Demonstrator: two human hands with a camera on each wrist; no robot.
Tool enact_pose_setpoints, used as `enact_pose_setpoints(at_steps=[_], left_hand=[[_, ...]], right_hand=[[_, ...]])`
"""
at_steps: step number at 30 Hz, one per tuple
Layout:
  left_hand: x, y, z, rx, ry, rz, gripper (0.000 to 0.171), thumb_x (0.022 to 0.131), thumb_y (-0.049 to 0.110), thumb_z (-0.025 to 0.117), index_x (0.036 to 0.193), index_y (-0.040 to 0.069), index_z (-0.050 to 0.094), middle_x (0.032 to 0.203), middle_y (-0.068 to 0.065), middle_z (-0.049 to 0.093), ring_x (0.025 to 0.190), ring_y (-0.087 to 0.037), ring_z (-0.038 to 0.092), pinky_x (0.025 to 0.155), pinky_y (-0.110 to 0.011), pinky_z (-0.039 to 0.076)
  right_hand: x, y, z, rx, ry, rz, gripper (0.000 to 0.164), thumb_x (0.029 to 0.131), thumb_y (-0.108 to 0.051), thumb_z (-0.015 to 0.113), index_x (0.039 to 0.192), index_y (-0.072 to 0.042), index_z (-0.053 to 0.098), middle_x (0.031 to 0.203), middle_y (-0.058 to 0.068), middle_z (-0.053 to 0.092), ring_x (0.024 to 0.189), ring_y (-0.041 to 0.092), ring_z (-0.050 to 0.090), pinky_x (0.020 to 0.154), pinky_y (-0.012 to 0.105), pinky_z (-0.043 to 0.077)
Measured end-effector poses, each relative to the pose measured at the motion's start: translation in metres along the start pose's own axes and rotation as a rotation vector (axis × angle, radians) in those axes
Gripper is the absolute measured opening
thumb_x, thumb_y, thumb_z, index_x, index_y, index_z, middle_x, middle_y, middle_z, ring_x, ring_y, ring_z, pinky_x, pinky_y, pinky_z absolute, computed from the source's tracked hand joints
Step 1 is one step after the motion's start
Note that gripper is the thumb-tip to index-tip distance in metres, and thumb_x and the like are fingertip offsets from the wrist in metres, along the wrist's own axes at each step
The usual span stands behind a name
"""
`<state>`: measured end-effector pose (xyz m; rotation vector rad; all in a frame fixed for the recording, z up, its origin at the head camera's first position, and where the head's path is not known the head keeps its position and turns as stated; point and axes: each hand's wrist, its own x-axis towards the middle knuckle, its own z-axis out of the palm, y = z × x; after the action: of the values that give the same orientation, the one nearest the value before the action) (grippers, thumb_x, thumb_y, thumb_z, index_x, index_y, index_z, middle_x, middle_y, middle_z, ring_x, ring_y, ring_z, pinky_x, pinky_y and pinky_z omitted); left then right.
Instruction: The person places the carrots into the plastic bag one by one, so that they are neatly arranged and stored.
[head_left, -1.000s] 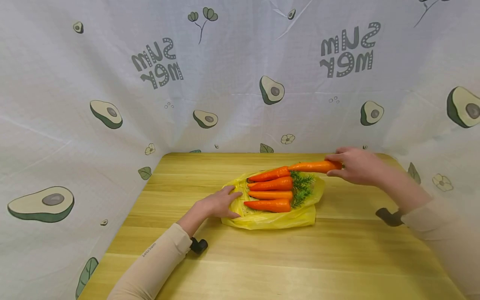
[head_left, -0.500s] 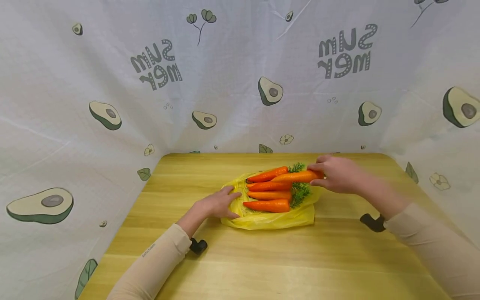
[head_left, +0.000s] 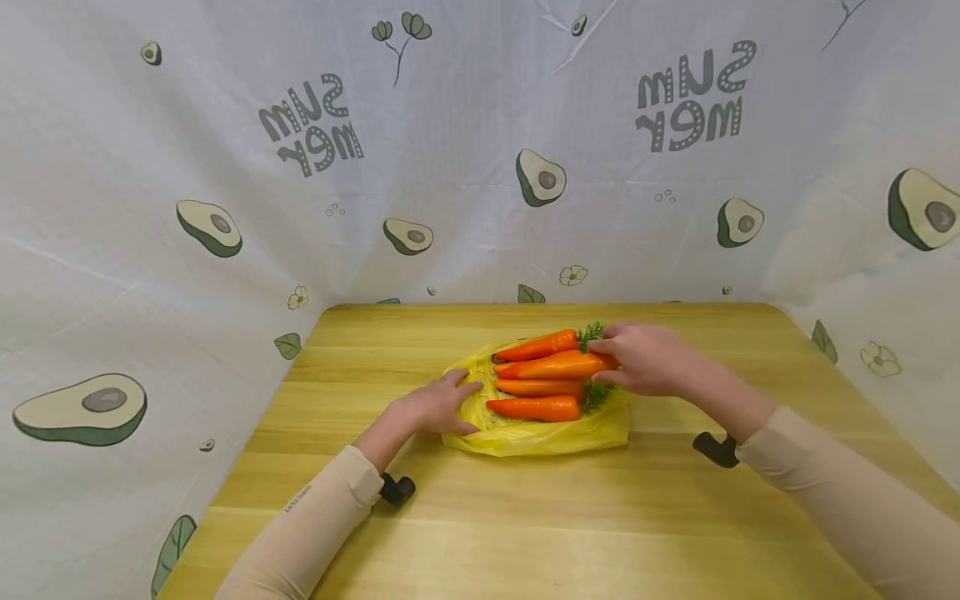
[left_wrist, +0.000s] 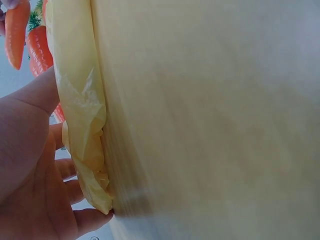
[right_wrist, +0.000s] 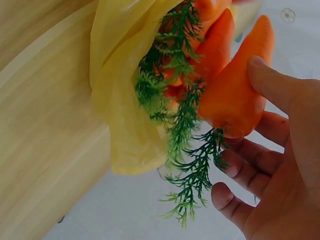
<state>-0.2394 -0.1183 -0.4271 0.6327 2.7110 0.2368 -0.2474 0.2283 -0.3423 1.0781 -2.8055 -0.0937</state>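
My right hand (head_left: 652, 358) pinches the thick end of an orange carrot (head_left: 562, 365) between thumb and fingers. In the right wrist view, green fronds (right_wrist: 192, 170) hang from that end. The carrot lies over another in a row, tips pointing left. Behind it is a carrot (head_left: 536, 346) with a leafy top; in front are a slimmer carrot (head_left: 540, 388) and the nearest carrot (head_left: 536, 408). All rest on a crumpled yellow plastic bag (head_left: 555, 442). At the bag's left end, my left hand (head_left: 438, 406) rests with fingers spread, fingertips at the plastic's edge.
A light wooden table (head_left: 525, 533) lies beneath everything. Behind and at both sides hangs a white cloth (head_left: 465, 108) printed with avocados and reversed lettering. A black wrist camera mount (head_left: 716, 450) juts out under the right forearm, another mount (head_left: 397, 492) by the left.
My right hand has carried the carrot left and down from the back right of the bag onto the row. The left hand has stayed at the bag's left end.
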Motion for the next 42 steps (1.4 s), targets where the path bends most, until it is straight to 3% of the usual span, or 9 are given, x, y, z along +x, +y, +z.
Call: enact_pose_setpoints(at_steps=[6,18,30,42], left_hand=[[-0.001,0.0,0.0,-0.002,0.005,0.011,0.082,0.09,0.055,0.069,0.159,0.024,0.034,0.167,-0.013,0.018,0.151,-0.035,0.028,0.119,-0.049,0.032],[-0.001,0.001,-0.002,0.001,0.004,0.007,0.081,0.091,0.054,0.068,0.159,0.024,0.033,0.168,-0.012,0.018,0.152,-0.034,0.027,0.12,-0.049,0.031],[-0.003,0.003,-0.004,-0.004,0.005,0.006,0.081,0.091,0.054,0.069,0.159,0.024,0.034,0.168,-0.012,0.018,0.152,-0.034,0.026,0.12,-0.049,0.03],[-0.001,0.002,-0.003,-0.008,-0.004,-0.001,0.082,0.091,0.054,0.068,0.159,0.025,0.033,0.168,-0.012,0.018,0.152,-0.034,0.026,0.12,-0.049,0.03]], right_hand=[[0.005,-0.01,0.005,-0.016,-0.021,-0.016,0.049,0.086,-0.041,0.079,0.121,-0.007,0.074,0.112,0.015,0.069,0.094,0.031,0.067,0.08,0.049,0.057],[0.013,-0.027,0.017,-0.117,0.012,-0.059,0.047,0.085,-0.046,0.078,0.115,-0.01,0.075,0.109,0.014,0.069,0.098,0.031,0.066,0.082,0.05,0.057],[0.016,-0.034,0.028,-0.143,0.08,-0.092,0.04,0.081,-0.046,0.082,0.102,-0.013,0.073,0.09,0.007,0.062,0.079,0.023,0.059,0.068,0.041,0.054],[0.012,-0.031,0.028,-0.109,0.172,-0.131,0.039,0.081,-0.043,0.083,0.104,-0.012,0.074,0.092,0.006,0.065,0.083,0.024,0.058,0.066,0.038,0.054]])
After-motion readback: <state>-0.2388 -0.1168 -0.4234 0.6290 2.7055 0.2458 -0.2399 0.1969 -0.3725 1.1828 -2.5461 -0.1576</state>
